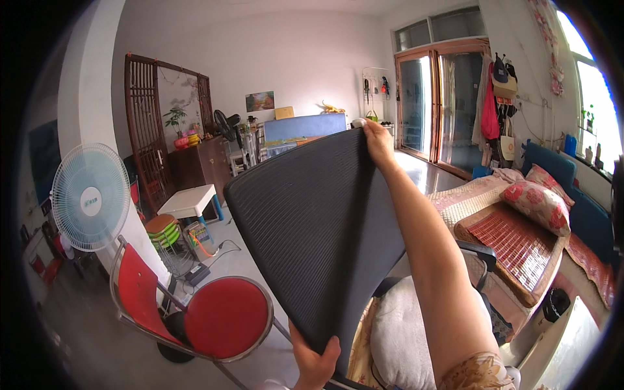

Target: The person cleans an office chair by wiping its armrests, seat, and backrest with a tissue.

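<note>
A black ribbed mesh chair backrest (302,229) rises tilted before me and fills the middle of the view. My left hand (314,358) grips its lower edge, thumb lying on the front face. At the far top right corner, my right hand (379,141) is closed around a small white item (359,123), which looks like a folded cloth, pressed against the rim. Behind the backrest, a pale grey cushion (402,331) rests on the seat over a yellow patterned cloth (361,346). One black armrest (477,251) shows beyond my right forearm.
A red chair with a metal frame (229,317) stands close at left, a white fan (91,202) behind it. Cables and a black adapter (197,274) lie on the floor near stacked stools (163,229) and a small white table (187,201). At right is a bed with pillows (536,200).
</note>
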The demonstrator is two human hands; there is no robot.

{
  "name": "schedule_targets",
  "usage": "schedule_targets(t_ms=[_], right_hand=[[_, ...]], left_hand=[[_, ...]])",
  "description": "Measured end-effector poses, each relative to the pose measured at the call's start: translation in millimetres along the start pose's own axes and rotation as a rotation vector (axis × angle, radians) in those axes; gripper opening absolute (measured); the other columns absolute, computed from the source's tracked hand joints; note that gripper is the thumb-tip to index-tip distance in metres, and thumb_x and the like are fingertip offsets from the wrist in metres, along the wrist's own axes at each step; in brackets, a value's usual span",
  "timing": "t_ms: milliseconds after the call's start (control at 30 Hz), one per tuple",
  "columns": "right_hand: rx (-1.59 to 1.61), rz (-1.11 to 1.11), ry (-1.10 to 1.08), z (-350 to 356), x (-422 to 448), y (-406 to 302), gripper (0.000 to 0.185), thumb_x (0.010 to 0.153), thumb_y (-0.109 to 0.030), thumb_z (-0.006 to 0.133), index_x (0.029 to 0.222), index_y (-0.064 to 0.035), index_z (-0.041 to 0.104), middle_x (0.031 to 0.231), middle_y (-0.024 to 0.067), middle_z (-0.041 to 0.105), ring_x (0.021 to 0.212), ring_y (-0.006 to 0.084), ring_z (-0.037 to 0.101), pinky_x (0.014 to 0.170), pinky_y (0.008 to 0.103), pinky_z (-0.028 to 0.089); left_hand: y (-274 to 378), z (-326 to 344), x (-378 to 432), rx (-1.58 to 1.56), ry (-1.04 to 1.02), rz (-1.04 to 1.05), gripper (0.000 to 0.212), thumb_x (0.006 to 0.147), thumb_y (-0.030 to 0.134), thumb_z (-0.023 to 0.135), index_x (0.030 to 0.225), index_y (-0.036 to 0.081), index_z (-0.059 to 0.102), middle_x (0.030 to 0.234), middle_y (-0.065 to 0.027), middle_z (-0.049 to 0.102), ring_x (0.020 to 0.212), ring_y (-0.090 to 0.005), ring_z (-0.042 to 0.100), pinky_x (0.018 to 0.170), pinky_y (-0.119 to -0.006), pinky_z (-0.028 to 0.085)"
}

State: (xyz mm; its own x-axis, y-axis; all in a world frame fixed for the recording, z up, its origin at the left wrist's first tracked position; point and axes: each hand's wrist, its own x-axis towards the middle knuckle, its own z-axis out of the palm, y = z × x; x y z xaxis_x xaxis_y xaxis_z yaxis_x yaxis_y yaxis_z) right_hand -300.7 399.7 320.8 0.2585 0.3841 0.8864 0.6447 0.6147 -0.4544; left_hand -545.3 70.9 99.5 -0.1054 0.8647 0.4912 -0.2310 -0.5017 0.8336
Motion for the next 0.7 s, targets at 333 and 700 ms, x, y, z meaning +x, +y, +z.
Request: schedule_targets(t_ms=[333,700], right_hand=[[-0.212,0.092,0.141,6,4,-9,0.029,0.095,-0.025,0.049,0.11,-0.0069,0.068,0.107,0.0231,0.066,0.104,0.0398,0.062,0.091,0.0454,0.047],[0.275,-0.487,-0.102,-9,-148,-223,0.043,0.089,0.004,0.055,0.13,-0.0067,0.056,0.136,0.0172,0.054,0.133,0.0374,0.045,0.109,0.0421,0.039]], left_hand=[[-12,4,2,0.011,0.026,0.035,0.086,0.074,0.002,0.06,0.147,-0.007,0.015,0.128,-0.0208,0.046,0.114,-0.0285,0.052,0.099,-0.036,0.044],[-12,4,5,-0.179,-0.025,0.079,0.087,0.076,-0.003,0.059,0.149,-0.003,0.014,0.136,-0.0167,0.042,0.123,-0.0269,0.047,0.106,-0.036,0.037]])
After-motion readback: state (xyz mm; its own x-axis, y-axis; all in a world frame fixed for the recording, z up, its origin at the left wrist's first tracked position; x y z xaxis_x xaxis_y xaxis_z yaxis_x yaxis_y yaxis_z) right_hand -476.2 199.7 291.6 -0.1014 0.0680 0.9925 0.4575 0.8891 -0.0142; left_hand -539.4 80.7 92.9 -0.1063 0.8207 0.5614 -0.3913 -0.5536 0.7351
